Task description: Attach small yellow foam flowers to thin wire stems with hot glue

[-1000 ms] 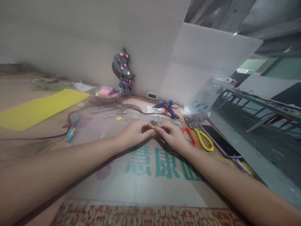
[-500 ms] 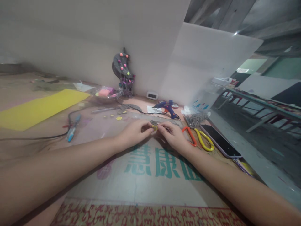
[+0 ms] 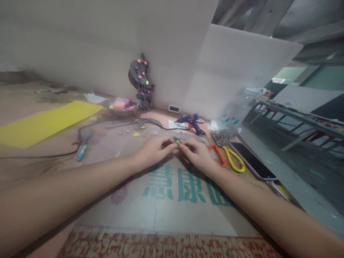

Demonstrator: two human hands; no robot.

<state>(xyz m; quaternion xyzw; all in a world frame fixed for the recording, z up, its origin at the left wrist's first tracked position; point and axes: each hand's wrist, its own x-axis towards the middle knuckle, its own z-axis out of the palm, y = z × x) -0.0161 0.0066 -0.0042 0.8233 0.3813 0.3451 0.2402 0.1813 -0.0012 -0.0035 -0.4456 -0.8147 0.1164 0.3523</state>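
My left hand (image 3: 157, 149) and my right hand (image 3: 197, 152) meet over the middle of the table, fingertips pinched together. Between them is a small yellow piece (image 3: 177, 143), mostly covered by the fingers; its exact shape is hard to make out. A yellow flower cutout (image 3: 136, 134) lies on the table beyond my left hand. Just to the right of my right hand rest scissors with one orange handle (image 3: 216, 156) and one yellow handle (image 3: 233, 160). Behind the hands, a blue glue gun (image 3: 191, 122) stands near a white scrap of paper.
A black phone (image 3: 252, 161) lies by the table's right edge. To the left are a yellow sheet (image 3: 48, 123), a blue pen (image 3: 84, 146) and a black cable (image 3: 40, 157). A grey crescent ornament with coloured balls (image 3: 139, 75) leans against the white board behind a bowl (image 3: 120, 112).
My fingertips have shifted slightly around the small yellow piece, which shows at a different angle. Both hands stay in nearly the same spot.
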